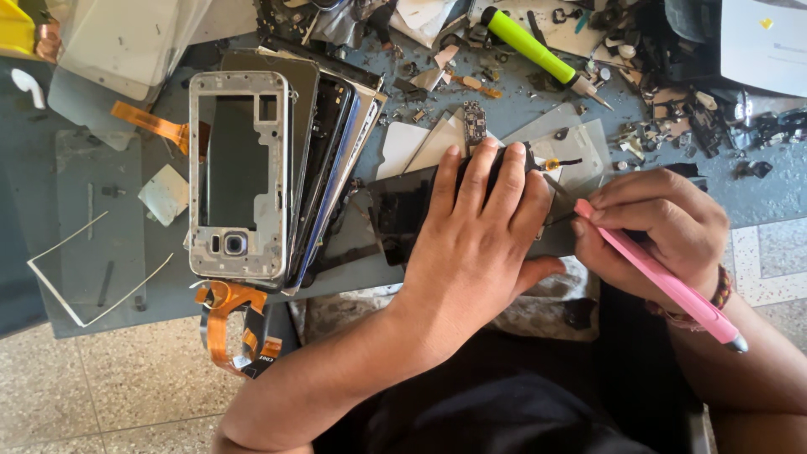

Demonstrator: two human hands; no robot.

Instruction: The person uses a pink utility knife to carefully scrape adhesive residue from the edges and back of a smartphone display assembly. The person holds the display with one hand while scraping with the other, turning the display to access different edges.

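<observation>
Phone screen panel (403, 220), dark and flat, lies near the front edge of the counter (34, 168), just right of the stack of phone frames. Your left hand (479, 244) rests palm-down on it, fingers spread and flat, pinning it in place without gripping anything. Your right hand (656, 227) is closed around a pink tool (664, 282) held like a pen, its thin tip touching the panel's right end beside your left fingertips. The two hands sit close together, nearly touching. To the left, a silver phone frame (239, 172) tops the stack, with an orange ribbon cable (227, 324) hanging off the counter edge below it. A green-handled screwdriver (534, 49) lies well behind your hands among scattered small parts.
</observation>
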